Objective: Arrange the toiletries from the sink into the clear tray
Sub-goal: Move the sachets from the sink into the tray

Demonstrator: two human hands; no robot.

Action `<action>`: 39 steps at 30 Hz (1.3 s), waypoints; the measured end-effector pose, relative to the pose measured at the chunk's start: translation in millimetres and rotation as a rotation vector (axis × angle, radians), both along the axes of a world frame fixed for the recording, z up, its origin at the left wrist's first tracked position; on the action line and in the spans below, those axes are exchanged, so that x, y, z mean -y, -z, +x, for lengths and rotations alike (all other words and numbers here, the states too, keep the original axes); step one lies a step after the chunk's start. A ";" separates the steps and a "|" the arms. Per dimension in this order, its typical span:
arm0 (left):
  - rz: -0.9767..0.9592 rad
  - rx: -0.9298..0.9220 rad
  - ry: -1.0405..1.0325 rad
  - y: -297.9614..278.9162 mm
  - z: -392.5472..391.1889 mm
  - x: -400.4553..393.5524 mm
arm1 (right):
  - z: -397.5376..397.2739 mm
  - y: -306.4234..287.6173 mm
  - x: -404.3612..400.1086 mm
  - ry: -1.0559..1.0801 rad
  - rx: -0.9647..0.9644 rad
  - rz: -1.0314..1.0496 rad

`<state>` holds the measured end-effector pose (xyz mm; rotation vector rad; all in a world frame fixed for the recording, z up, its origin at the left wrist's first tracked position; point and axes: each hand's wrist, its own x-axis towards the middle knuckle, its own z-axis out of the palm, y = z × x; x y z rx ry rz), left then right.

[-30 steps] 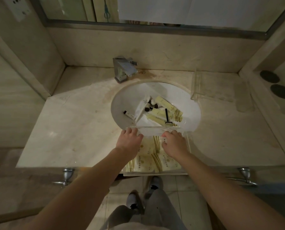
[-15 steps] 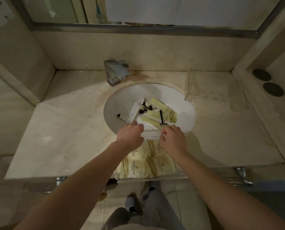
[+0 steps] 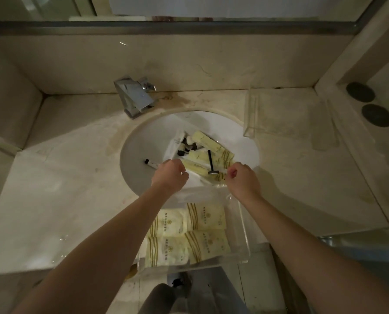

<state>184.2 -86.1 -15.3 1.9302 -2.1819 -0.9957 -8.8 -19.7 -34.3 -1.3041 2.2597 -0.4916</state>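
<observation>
Marble counter (image 3: 53,189): our 2 hands, left (image 3: 169,175) and right (image 3: 242,180), hang loosely curled, holding nothing, above toiletries (image 3: 202,152) in sink (image 3: 134,155); tray (image 3: 243,234) near us holds 4 sachets (image 3: 195,232).

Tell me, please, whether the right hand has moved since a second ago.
Yes: the right hand went forward off the clear tray's far wall, over the sink, beside the razor.

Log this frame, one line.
left hand: over sink, empty | right hand: same | tray: four sachets | razor: in sink
</observation>
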 end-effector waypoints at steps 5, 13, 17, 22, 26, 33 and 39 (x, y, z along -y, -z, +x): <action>0.113 -0.009 -0.060 21.1 -26.2 28.8 | -21.3 24.4 27.3 -0.015 0.051 0.139; 0.283 -0.098 -0.178 55.0 -75.8 77.3 | -43.4 59.1 77.9 -0.057 0.103 0.264; 0.369 -0.120 -0.246 70.9 -94.8 94.0 | -48.5 74.8 102.2 -0.105 0.098 0.273; 0.493 -0.255 -0.382 92.1 -109.2 106.4 | -50.9 91.1 135.0 -0.130 0.058 0.266; 0.505 -0.320 -0.421 105.2 -118.9 114.1 | -52.2 102.9 154.1 -0.146 -0.049 0.231; 0.515 -0.464 -0.612 119.9 -129.5 127.8 | -51.6 115.7 158.5 -0.149 -0.034 0.214; 0.583 -0.571 -0.716 118.4 -130.1 127.6 | -53.9 112.2 155.4 -0.120 0.094 0.185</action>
